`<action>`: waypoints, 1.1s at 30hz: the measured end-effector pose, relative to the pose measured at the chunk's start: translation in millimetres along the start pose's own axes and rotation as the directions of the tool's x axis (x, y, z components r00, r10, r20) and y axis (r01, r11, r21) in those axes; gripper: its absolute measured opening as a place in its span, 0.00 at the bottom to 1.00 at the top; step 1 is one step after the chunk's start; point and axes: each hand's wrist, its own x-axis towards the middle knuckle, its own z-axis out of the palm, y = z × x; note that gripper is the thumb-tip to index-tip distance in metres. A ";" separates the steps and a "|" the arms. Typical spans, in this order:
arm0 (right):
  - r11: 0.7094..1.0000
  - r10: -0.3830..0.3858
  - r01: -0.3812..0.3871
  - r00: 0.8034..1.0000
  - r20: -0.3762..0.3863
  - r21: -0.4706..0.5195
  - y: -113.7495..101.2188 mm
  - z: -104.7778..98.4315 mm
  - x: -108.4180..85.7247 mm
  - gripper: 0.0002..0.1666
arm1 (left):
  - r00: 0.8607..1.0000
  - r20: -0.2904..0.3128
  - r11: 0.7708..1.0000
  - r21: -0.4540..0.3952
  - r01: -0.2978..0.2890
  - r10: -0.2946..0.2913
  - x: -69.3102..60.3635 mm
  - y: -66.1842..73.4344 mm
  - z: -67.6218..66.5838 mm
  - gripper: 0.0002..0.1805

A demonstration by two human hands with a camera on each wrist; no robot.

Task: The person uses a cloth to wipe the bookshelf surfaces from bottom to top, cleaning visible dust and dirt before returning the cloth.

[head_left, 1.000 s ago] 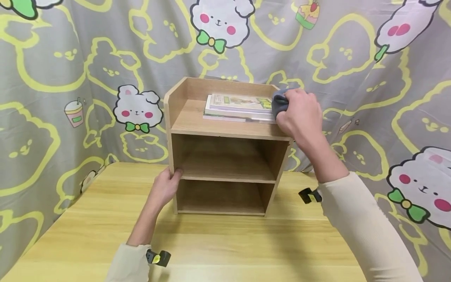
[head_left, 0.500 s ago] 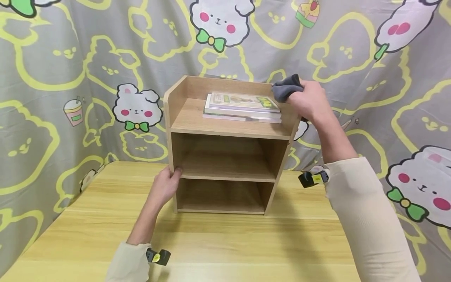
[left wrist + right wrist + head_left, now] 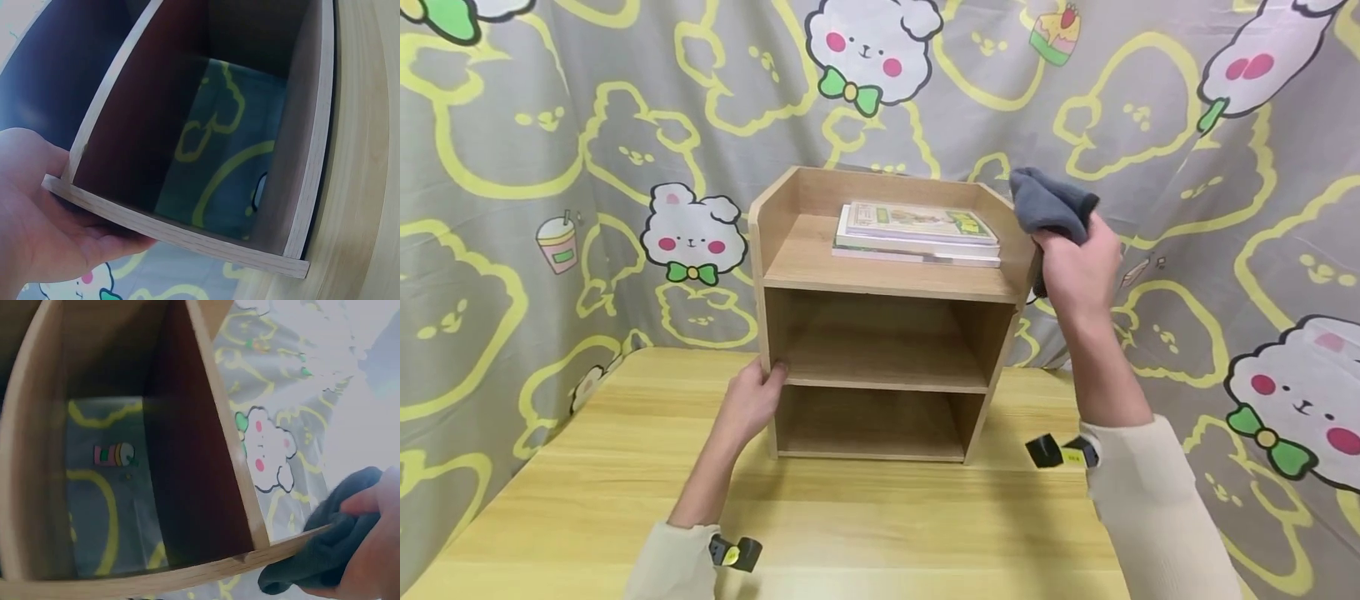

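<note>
A small wooden shelf unit (image 3: 887, 293) stands on the table, a raised rim round its top. My left hand (image 3: 752, 402) grips its left side panel at the middle shelf; in the left wrist view the thumb lies on the panel's inner side and the fingers pass behind it. At the upper right my right hand (image 3: 1084, 271) holds a folded dark grey cloth (image 3: 1051, 204) against the right side panel's edge. In the right wrist view the cloth (image 3: 325, 550) wraps over that edge, pinched by thumb and fingers. A stack of books (image 3: 917, 232) lies on the top shelf.
The light wood table (image 3: 850, 525) spreads before and beside the shelf unit. Behind and on both sides hangs a grey curtain (image 3: 625, 158) with yellow outlines and white cartoon animals. The two lower compartments show bare shelf boards (image 3: 880, 354).
My right hand has moved with the cloth from the top board's right end, by the books, up and then forward along the right side panel's edge. The left hand has stayed in place.
</note>
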 end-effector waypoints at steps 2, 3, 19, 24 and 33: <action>0.991 0.052 -0.046 0.998 -0.047 0.126 10.4 -6.4 -8.9 0.24 | 1.000 -0.002 1.000 0.002 0.004 -0.004 -0.3 0.4 0.6 0.21; 0.979 0.080 -0.067 0.995 -0.061 0.194 17.3 -9.8 -13.3 0.24 | 1.000 -0.001 1.000 0.002 0.006 -0.006 -0.6 0.5 1.0 0.21; 0.863 0.493 -0.457 0.854 0.166 -0.213 175.5 -34.1 -55.7 0.27 | 1.000 -0.007 1.000 -0.014 -0.003 0.003 -0.7 -0.6 0.7 0.19; 0.847 0.515 -0.429 0.808 0.285 -0.316 198.1 -43.7 -71.3 0.29 | 1.000 -0.013 1.000 -0.003 -0.006 0.006 -0.2 -1.9 0.6 0.20; 0.854 0.501 -0.319 0.717 0.484 -0.411 219.3 -49.9 -106.0 0.26 | 1.000 -0.016 1.000 0.004 -0.006 0.006 0.2 -1.4 1.9 0.19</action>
